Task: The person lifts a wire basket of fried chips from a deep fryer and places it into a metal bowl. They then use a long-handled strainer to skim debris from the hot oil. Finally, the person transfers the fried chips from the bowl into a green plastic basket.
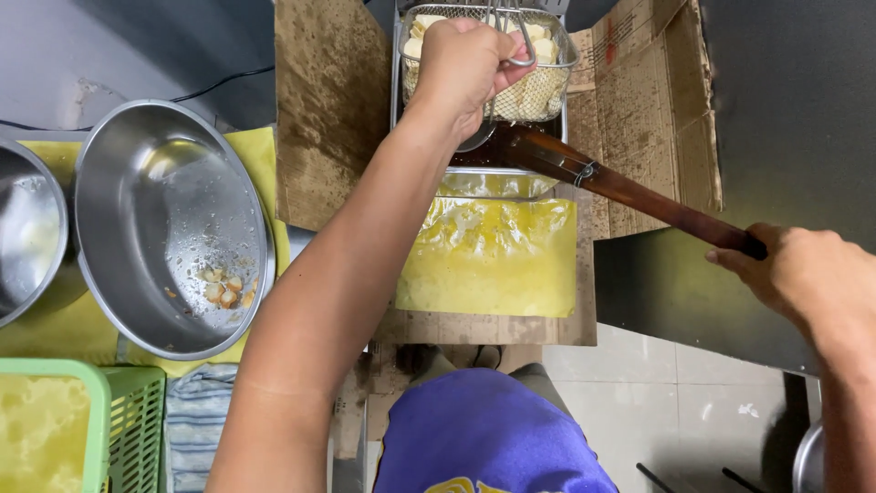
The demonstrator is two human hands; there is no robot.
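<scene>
Light: bright, even, from overhead; colours saturated.
Glare: white sheen on the bowl [169, 228] left of the left hand [465, 64]; soft shine on the yellow plastic [488, 260] below that hand.
Shadows: soft and short; dark oil under the basket [538, 91].
Focus: sharp at centre; right hand [808, 278] slightly soft.
Distortion: wide-angle stretch at the edges; forearm looms large.
</scene>
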